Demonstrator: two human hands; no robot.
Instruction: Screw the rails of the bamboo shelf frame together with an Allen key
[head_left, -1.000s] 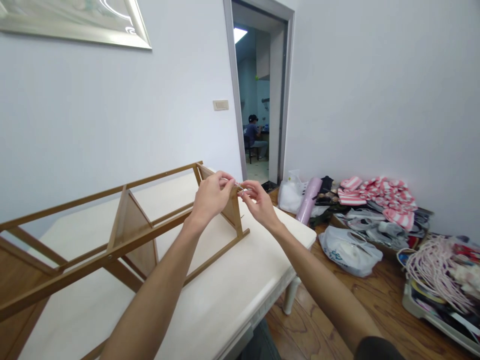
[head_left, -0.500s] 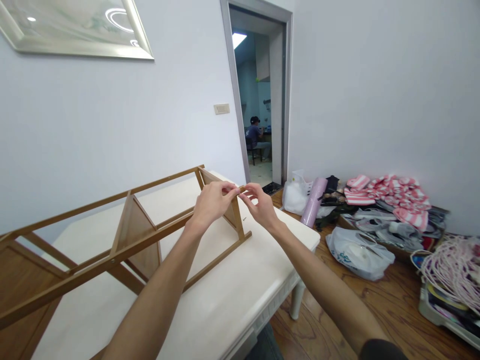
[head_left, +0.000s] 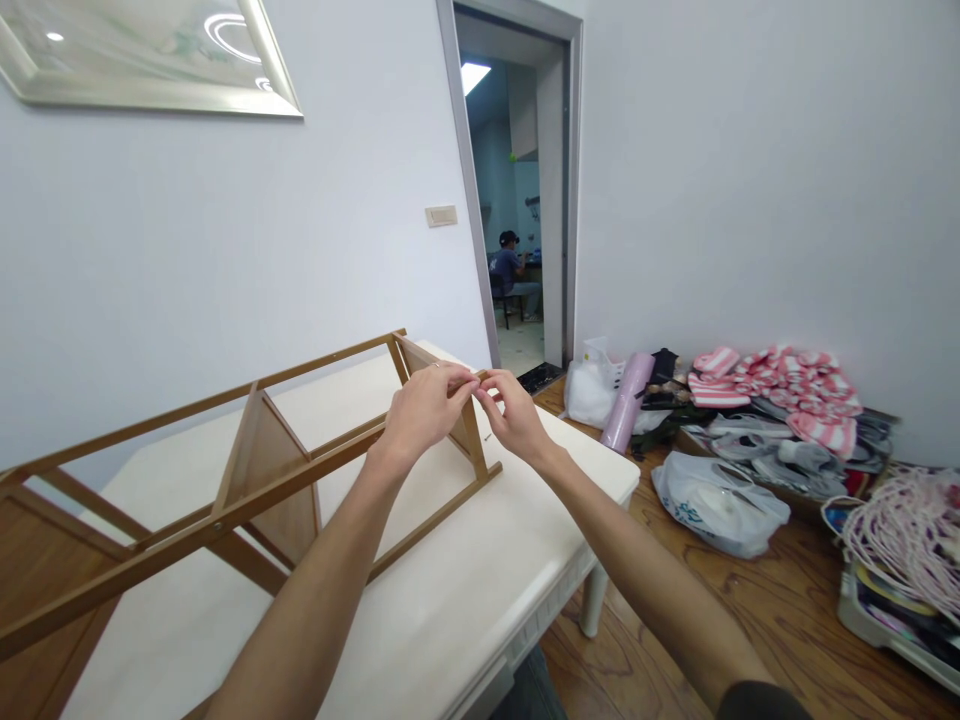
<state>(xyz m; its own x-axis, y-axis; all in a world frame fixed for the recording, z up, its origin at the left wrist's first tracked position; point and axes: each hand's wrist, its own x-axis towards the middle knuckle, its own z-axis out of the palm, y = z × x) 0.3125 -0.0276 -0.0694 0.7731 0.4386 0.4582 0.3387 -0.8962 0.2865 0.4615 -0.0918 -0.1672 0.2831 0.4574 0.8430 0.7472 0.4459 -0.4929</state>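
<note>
A brown wooden shelf rack [head_left: 276, 492] lies on its side across a white table [head_left: 480, 560]. My left hand [head_left: 427, 408] is over the far right end of its upper rail, thumb and fingers pinched together. Coming in from the right, my right hand [head_left: 519, 412] is pinched at the same corner, its fingertips meeting those of the left. Whatever sits between the fingertips is too small and covered to make out. Just below the hands, a tiny screw-like piece [head_left: 487, 436] lies on the tabletop.
On the wooden floor to the right are a pink roll [head_left: 628, 402], a white plastic bag [head_left: 718, 505], striped pink cloths [head_left: 795, 385] and a bundle of rope [head_left: 904, 540]. Through the doorway a person [head_left: 510, 270] sits in another room.
My right fingertips have closed in toward the left ones at the rack's corner. The rack has stayed in place; the view has shifted very slightly.
</note>
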